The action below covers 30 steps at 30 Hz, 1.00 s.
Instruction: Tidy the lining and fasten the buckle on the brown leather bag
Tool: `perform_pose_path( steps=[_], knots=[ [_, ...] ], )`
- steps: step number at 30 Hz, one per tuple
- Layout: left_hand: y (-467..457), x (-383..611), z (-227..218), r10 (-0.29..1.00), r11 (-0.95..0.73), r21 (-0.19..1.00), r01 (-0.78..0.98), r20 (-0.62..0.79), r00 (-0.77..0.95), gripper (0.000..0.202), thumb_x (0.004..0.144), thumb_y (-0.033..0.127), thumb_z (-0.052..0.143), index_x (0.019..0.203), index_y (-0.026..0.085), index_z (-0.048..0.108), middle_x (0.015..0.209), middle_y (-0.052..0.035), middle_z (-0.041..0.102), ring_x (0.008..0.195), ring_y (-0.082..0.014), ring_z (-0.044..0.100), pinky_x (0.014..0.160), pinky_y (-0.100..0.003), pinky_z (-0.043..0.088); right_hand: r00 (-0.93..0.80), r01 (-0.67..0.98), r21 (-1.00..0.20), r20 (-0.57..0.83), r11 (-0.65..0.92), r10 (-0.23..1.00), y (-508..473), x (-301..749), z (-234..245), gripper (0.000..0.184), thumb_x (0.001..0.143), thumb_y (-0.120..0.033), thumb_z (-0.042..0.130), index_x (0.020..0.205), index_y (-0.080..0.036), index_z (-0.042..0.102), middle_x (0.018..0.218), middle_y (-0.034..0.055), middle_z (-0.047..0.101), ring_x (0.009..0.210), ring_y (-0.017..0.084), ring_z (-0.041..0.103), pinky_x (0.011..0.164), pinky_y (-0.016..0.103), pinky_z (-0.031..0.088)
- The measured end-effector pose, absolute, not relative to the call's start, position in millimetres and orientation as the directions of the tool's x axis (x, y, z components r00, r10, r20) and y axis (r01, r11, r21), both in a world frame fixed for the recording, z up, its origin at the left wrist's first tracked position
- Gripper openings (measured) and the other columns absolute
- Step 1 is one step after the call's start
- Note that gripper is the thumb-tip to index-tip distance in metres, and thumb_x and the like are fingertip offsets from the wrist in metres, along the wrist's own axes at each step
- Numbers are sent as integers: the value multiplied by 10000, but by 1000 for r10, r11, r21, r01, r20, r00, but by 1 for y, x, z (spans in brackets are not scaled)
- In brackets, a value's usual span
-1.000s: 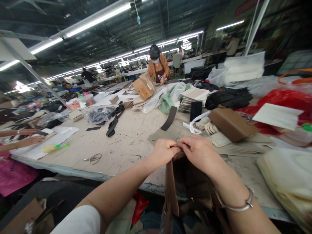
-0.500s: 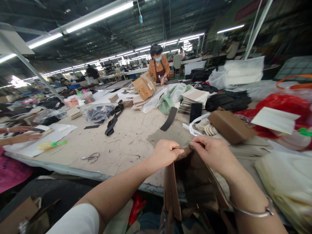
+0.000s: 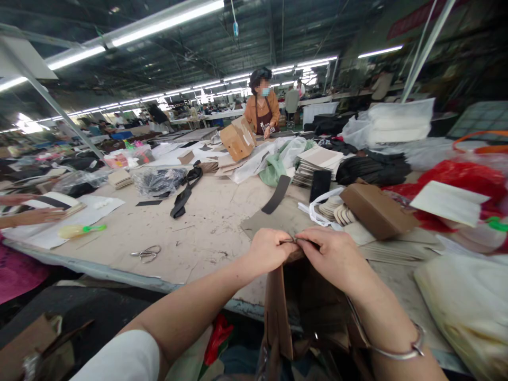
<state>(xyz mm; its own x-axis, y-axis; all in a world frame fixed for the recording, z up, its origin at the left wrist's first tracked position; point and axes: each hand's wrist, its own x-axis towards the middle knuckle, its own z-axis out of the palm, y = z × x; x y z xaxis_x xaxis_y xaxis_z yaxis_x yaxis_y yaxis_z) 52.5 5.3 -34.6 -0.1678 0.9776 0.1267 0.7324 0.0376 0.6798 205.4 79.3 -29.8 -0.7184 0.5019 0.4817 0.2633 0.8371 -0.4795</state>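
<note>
A brown bag [image 3: 279, 312] with a dark, open inside hangs upright at the table's front edge, close to my body. My left hand [image 3: 270, 247] pinches its far top rim between thumb and fingers. Right beside it, my right hand [image 3: 331, 254] is closed on the same rim, the fingertips of both hands nearly touching. The bag's lower part runs out of view at the bottom. Just beyond my hands, a dark curved strip [image 3: 277, 194] lies on a grey-brown sheet [image 3: 257, 222].
Scissors [image 3: 146, 254] and a black strap [image 3: 181, 203] lie on the table [image 3: 210, 233]. To the right stand a brown box [image 3: 377, 210], a white strap [image 3: 313, 211] and a bulky plastic bag [image 3: 460, 307]. Across the table a person [image 3: 262, 108] stands by a cardboard box [image 3: 238, 138]. A co-worker's hands [image 3: 35, 214] are at left.
My right hand has slid left along the rim, closer to my left hand, which stays nearly in place. The person across has raised and turned their head.
</note>
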Motion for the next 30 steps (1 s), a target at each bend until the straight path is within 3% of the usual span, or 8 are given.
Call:
perform_pose_path(
  steps=[3, 6, 12, 14, 18, 26, 30],
  knots=[
    [6, 54, -34, 978, 53, 701, 711, 107, -178, 279, 766, 327, 551, 551, 150, 576, 490, 45, 382, 531, -92, 392, 500, -227, 241, -696, 380, -404, 467, 832, 545, 80, 210, -28, 216, 807, -156, 496, 801, -196, 708, 810, 26, 695, 767, 177, 635, 685, 280, 462],
    [7, 54, -34, 974, 81, 689, 720, 98, -203, 304, 764, 342, 566, 527, 152, 546, 480, 46, 354, 514, -89, 367, 490, -237, 218, -643, 461, -407, 459, 789, 613, 86, 221, -28, 179, 770, -208, 533, 757, -204, 712, 764, 10, 698, 711, 177, 638, 641, 277, 450],
    [6, 52, -33, 975, 111, 675, 729, 67, -211, 343, 775, 380, 557, 518, 154, 543, 475, 42, 345, 489, -88, 344, 471, -250, 187, -434, 516, -621, 405, 590, 805, 100, 240, -29, 161, 722, -298, 591, 761, -221, 727, 737, -4, 707, 700, 192, 652, 664, 286, 476],
    [6, 53, -33, 974, 114, 668, 735, 69, -214, 329, 774, 377, 556, 532, 154, 564, 478, 40, 360, 495, -90, 355, 472, -246, 193, -422, 423, -678, 439, 601, 793, 98, 237, -29, 193, 753, -334, 586, 798, -216, 732, 811, 11, 716, 766, 195, 657, 713, 284, 490],
    [6, 54, -32, 977, 83, 651, 755, 95, -190, 292, 773, 350, 550, 567, 151, 606, 500, 34, 403, 527, -97, 380, 487, -236, 222, -596, 247, -670, 465, 700, 655, 91, 223, -29, 228, 819, -341, 557, 898, -217, 731, 941, 19, 710, 865, 175, 648, 786, 265, 485],
    [7, 57, -33, 968, 96, 665, 741, 110, -225, 287, 765, 340, 566, 553, 150, 605, 480, 47, 396, 514, -88, 386, 493, -233, 236, -597, 508, -496, 386, 704, 703, 87, 210, -36, 209, 796, -261, 499, 822, -210, 700, 796, 13, 709, 736, 189, 644, 667, 292, 438],
    [7, 57, -32, 971, 110, 654, 748, 90, -221, 290, 768, 335, 555, 543, 155, 588, 473, 43, 384, 498, -92, 375, 479, -242, 219, -531, 576, -530, 337, 623, 777, 93, 214, -38, 222, 784, -301, 495, 804, -221, 701, 736, 11, 700, 701, 200, 639, 648, 298, 434]
  ],
)
